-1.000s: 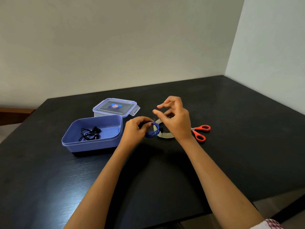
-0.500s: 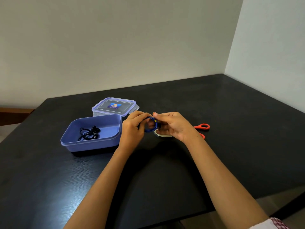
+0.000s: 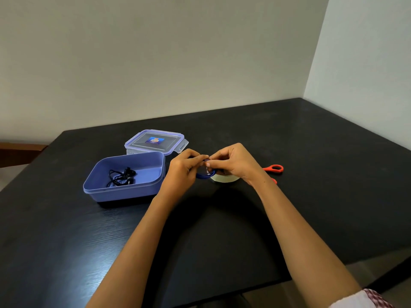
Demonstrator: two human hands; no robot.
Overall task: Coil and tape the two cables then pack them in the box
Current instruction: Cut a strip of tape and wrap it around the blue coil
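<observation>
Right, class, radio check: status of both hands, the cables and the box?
Left hand and right hand both pinching the coiled blue cable. Black cable already in the open box. Tape roll right under the hands; nothing blocks the box.

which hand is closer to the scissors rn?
Right. The right hand sits just left of the orange-handled scissors, its wrist overlapping them. The left hand is farther left, between the blue box and the tape roll.
</observation>
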